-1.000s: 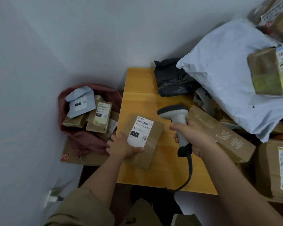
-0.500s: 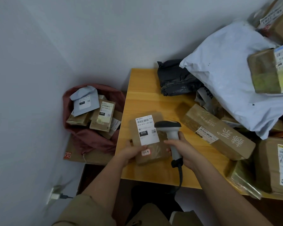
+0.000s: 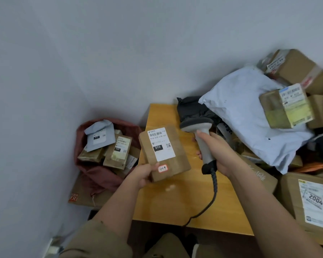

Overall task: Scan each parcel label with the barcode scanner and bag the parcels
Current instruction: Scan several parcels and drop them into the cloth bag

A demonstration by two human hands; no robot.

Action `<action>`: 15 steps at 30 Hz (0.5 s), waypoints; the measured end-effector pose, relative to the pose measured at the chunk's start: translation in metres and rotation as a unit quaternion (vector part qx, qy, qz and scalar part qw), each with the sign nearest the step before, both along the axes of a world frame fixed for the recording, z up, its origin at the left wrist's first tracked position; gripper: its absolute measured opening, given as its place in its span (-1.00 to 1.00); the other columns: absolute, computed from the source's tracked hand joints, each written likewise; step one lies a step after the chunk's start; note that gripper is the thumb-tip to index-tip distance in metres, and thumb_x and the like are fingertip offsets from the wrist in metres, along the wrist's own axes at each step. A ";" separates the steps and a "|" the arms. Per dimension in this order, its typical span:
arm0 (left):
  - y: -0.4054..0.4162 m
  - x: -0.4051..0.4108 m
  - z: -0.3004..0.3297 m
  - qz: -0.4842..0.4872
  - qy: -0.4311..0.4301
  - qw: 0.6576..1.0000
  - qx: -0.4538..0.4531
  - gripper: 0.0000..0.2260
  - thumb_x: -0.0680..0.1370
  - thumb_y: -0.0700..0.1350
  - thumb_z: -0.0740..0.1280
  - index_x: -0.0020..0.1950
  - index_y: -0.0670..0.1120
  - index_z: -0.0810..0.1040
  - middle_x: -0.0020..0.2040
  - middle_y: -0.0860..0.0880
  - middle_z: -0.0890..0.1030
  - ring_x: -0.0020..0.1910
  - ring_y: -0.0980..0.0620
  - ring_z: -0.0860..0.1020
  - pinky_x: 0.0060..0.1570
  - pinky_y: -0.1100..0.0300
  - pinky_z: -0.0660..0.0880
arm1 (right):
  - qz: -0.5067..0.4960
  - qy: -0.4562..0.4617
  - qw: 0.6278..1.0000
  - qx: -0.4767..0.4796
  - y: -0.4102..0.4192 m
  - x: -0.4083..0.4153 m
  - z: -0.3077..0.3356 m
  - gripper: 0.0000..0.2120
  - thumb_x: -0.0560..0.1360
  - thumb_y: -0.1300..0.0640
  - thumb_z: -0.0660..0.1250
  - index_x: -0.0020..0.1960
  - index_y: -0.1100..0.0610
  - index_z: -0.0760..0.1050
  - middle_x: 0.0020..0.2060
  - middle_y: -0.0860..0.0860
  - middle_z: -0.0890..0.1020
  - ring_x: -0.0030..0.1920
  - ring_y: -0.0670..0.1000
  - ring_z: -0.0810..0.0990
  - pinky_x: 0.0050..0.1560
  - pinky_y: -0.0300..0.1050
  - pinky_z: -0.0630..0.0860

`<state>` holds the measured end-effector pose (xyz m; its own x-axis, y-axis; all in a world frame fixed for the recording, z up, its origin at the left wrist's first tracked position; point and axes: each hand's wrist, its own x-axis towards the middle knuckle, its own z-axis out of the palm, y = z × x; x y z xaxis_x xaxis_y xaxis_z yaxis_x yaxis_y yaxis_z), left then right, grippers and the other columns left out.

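My left hand (image 3: 143, 175) grips the near corner of a small brown parcel (image 3: 177, 159) with a white label marked 010, held above the left edge of the wooden table (image 3: 175, 203). My right hand (image 3: 217, 152) holds the grey barcode scanner (image 3: 199, 135) by its handle, its head just right of the parcel's top and pointing left. The scanner's black cord hangs down over the table's front edge. A dark red bag (image 3: 101, 174) stands on the floor left of the table, holding several labelled parcels.
A pile fills the table's right side: a large white poly mailer (image 3: 250, 123), a dark grey bag (image 3: 192, 108), cardboard boxes (image 3: 295, 71) on top and a labelled box (image 3: 309, 200) at the near right. White walls close in behind and to the left.
The scanner has lifted off the label and moved right and away. My left hand has raised the parcel and shifted it left toward the table's edge.
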<state>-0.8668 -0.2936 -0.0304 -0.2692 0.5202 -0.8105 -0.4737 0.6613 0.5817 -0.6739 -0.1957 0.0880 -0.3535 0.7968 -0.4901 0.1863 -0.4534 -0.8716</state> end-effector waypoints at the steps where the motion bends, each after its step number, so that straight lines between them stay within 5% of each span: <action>1: 0.000 -0.004 0.002 0.008 0.008 1.000 0.004 -0.71 0.56 -0.23 0.37 0.27 -0.17 0.47 0.03 -0.10 0.60 -0.04 -0.08 0.56 -0.14 0.01 0.52 | 0.015 0.003 1.000 0.010 0.000 -0.002 0.013 -0.69 0.60 -0.08 0.29 0.24 0.08 0.48 0.04 0.07 0.63 -0.34 -0.02 0.54 -0.31 -0.14 0.53; 7: 0.007 -0.019 0.012 0.044 0.019 0.999 0.017 -0.79 0.55 -0.24 0.38 0.18 -0.16 0.49 0.03 -0.13 0.63 -0.17 -0.03 0.58 -0.36 0.10 0.50 | 0.079 0.017 0.994 0.070 -0.008 -0.011 0.077 -0.75 0.65 -0.07 0.20 0.14 0.07 0.52 0.05 0.10 0.69 -0.35 -0.03 0.55 -0.27 -0.12 0.56; 15: 0.012 -0.029 0.012 0.042 0.021 0.999 0.008 -0.66 0.56 -0.16 0.39 0.31 -0.18 0.46 -0.03 -0.10 0.61 -0.11 -0.06 0.58 -0.34 0.09 0.51 | 0.085 -0.008 0.989 0.119 -0.023 -0.010 0.117 -0.72 0.65 -0.06 0.21 0.12 0.13 0.55 0.00 0.11 0.69 -0.40 -0.06 0.53 -0.36 -0.19 0.53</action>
